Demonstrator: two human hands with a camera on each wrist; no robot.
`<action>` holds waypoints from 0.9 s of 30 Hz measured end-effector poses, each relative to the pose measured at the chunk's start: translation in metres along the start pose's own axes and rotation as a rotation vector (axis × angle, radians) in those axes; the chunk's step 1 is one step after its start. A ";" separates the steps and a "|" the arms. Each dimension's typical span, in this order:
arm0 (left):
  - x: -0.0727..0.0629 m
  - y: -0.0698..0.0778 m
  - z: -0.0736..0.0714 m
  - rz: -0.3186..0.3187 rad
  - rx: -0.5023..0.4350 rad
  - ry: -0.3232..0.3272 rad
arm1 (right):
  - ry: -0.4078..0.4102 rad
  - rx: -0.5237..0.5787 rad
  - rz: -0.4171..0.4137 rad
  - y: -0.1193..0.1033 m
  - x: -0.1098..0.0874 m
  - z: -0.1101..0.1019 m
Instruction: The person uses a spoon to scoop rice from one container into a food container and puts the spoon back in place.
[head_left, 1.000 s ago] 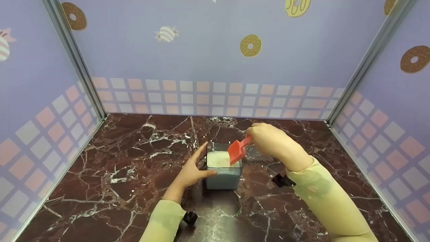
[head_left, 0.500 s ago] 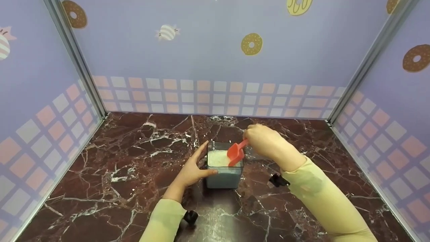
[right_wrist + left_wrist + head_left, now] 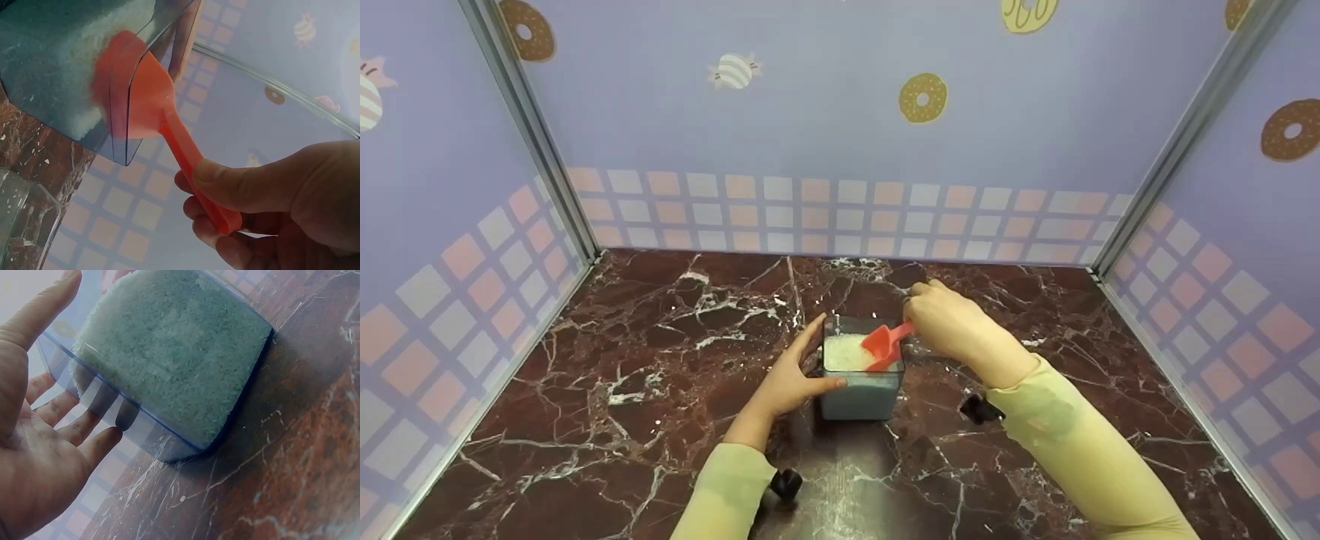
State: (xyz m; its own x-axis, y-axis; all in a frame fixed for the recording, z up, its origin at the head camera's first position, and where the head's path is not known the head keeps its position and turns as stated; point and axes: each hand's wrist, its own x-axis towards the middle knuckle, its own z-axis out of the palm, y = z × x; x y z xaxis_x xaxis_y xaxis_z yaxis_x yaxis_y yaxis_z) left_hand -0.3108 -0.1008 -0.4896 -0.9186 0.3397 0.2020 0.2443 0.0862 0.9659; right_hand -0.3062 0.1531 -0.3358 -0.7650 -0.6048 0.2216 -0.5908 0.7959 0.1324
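Observation:
A clear bluish square container (image 3: pixel 859 401) stands on the marble-patterned tabletop, with white rice (image 3: pixel 846 352) in it, seen through its wall in the left wrist view. My left hand (image 3: pixel 791 384) holds the container at its left side, thumb across the front wall and the other fingers along the left wall. My right hand (image 3: pixel 949 319) grips the handle of a red scoop (image 3: pixel 188 152) between thumb and curled fingers. The scoop's bowl (image 3: pixel 879 346) is inside the container at the right wall, its edge against the rice.
A transparent box-like item (image 3: pixel 28 219) with several grains on it lies beside the container in the right wrist view. White specks are scattered over the dark red tabletop (image 3: pixel 660 352). Patterned panels (image 3: pixel 825 210) stand behind and at both sides.
My right hand has come down slightly and toward me, and the scoop has tilted flatter, its bowl shifting left over the rice. My left hand and the container stay in place.

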 end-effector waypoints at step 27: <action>-0.001 0.000 0.000 -0.003 -0.005 0.000 | 0.136 0.235 -0.140 0.019 -0.017 0.051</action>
State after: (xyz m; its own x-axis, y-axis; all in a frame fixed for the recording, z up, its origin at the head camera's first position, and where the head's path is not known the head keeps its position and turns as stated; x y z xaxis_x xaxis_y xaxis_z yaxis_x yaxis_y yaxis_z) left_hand -0.3096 -0.1018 -0.4898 -0.9192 0.3397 0.1991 0.2401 0.0828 0.9672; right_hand -0.3177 0.1766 -0.3862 -0.6399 -0.6859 0.3465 -0.7433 0.6669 -0.0524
